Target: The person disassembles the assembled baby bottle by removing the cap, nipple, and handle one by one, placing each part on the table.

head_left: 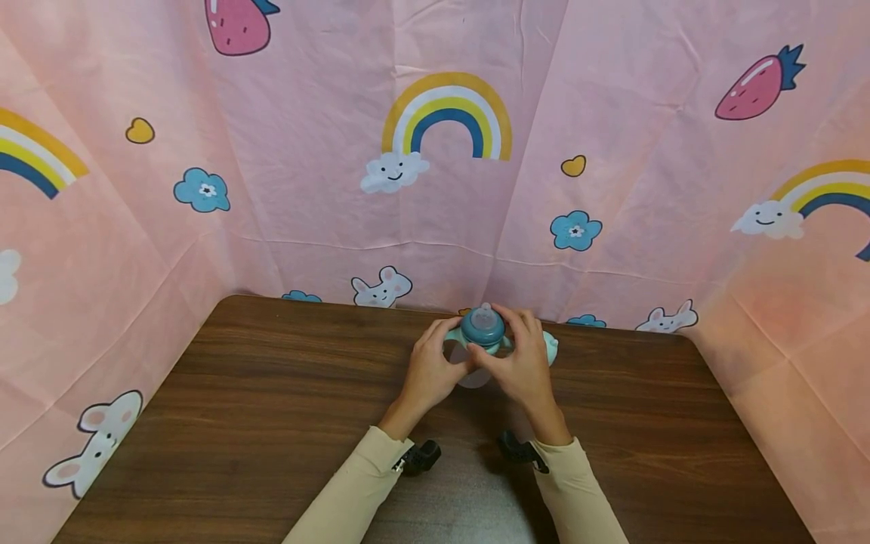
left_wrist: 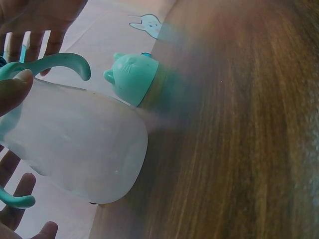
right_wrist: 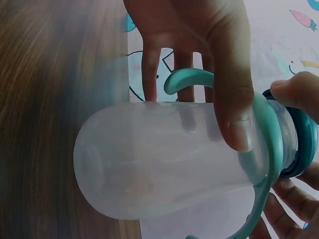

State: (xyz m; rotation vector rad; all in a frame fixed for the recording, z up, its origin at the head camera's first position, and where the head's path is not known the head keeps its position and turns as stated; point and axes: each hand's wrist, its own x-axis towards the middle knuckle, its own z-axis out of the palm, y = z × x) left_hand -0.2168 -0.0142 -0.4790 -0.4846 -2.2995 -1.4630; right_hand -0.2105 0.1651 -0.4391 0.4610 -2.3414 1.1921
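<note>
A baby bottle with a frosted body [left_wrist: 84,139], mint handles [right_wrist: 271,134] and a teal collar [head_left: 482,332] stands upright between the hands near the table's far edge. A clear nipple [head_left: 485,314] tops the collar. My left hand [head_left: 431,363] grips the bottle from the left, its thumb lying on the body just under the collar in the right wrist view. Around the collar on the right side are the thumb and fingers of my right hand [head_left: 525,361]. A mint cap with small ears [left_wrist: 132,77] rests on the table beyond the right hand, which partly covers it in the head view.
The brown wooden table [head_left: 272,423] runs back to a pink printed cloth [head_left: 326,189] hanging behind it and along both sides. Black straps with small devices [head_left: 423,458] sit on both wrists over beige sleeves.
</note>
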